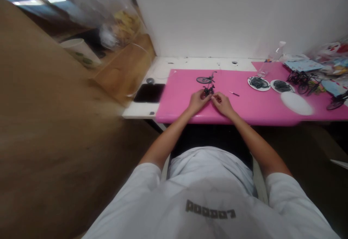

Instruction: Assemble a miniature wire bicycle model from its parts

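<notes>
A small black model bicycle (208, 81) lies on the pink mat (185, 105) in front of me, its one visible wheel pointing away to the upper left. My left hand (199, 100) is closed around the near end of the bicycle, on its left side. From the right, my right hand (221, 102) pinches at the same end, its fingertips close together. Whatever tiny part may sit between those fingertips is too small to make out. A small dark-handled screwdriver (234, 93) rests on the mat to the right of my right hand.
Two white plates (258, 88) with dark parts stand at the right, near a white oval lid or plate (297, 103). Several black model bicycles (303, 81) are beyond them, by a clear bottle (277, 52). A black tablet-like slab (149, 93) lies at the left.
</notes>
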### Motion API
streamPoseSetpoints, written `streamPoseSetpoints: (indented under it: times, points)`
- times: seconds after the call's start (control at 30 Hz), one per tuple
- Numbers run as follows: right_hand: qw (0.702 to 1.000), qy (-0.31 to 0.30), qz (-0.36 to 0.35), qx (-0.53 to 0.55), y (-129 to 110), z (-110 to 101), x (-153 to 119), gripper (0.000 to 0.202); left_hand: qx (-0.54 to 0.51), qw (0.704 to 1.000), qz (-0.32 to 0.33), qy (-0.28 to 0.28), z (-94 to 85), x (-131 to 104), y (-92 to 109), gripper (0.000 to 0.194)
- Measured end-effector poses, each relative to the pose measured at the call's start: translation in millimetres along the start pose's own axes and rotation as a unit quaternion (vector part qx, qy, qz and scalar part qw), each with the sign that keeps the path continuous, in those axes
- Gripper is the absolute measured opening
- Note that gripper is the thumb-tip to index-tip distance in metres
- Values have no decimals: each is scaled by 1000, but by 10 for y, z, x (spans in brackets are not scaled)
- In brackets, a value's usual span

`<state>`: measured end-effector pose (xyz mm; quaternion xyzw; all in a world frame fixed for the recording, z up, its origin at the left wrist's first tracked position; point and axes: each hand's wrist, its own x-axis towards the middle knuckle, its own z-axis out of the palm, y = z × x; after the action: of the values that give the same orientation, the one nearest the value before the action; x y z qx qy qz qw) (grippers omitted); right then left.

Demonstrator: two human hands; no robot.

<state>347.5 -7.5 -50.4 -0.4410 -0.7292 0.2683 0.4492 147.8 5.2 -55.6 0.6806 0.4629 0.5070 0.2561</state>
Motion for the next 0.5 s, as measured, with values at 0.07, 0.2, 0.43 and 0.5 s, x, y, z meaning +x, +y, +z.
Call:
streamPoseSetpoints:
  times: [0.07,0.2,0.43,0.5]
  points:
    - [1000,-1,-3,-9,2,-2,0,39,3,1000,-2,-1,2,-4,6,29]
    - [1000,-8,-5,-26,2,-6,5,38,-4,1000,-16,-2,2,-9,23,29]
    - [999,17,-14,-30,22,10,17,34,-2,1000,-5,5,-3,-4,13,31]
    - [999,28,-20,-41,36,11,18,34,-2,1000,-4,5,-3,-2,5,32]
